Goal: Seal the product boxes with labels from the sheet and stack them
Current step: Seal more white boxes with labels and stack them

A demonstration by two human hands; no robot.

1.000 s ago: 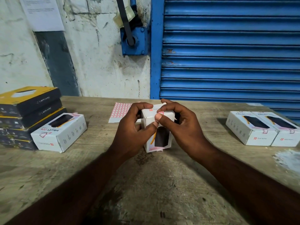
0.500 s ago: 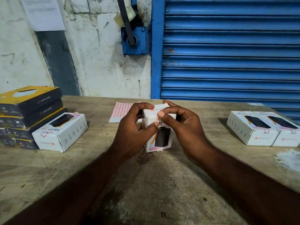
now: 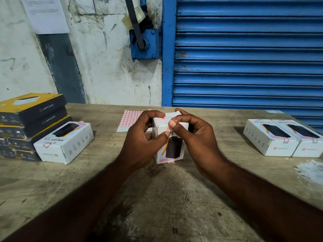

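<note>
A white product box (image 3: pixel 172 151) stands on end mid-worktop (image 3: pixel 174 198), dark window facing the camera. The red-gridded label sheet (image 3: pixel 130 119) lies flat just behind it. Another white box (image 3: pixel 64 144) lies flat at left, and two labelled boxes (image 3: pixel 269 137) (image 3: pixel 305 135) lie touching at right.

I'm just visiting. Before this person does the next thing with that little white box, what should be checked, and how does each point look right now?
1. White box upright on the table, gripped by the left hand: ok.
2. Top label pressed flat: cannot tell, the thumb of the right hand covers it.
3. Label sheet lying behind the box, close by: ok.
4. Two boxes at right lie flat, side by side, tops bare for stacking: ok.
5. Bottom flap sealed: cannot tell.
</note>
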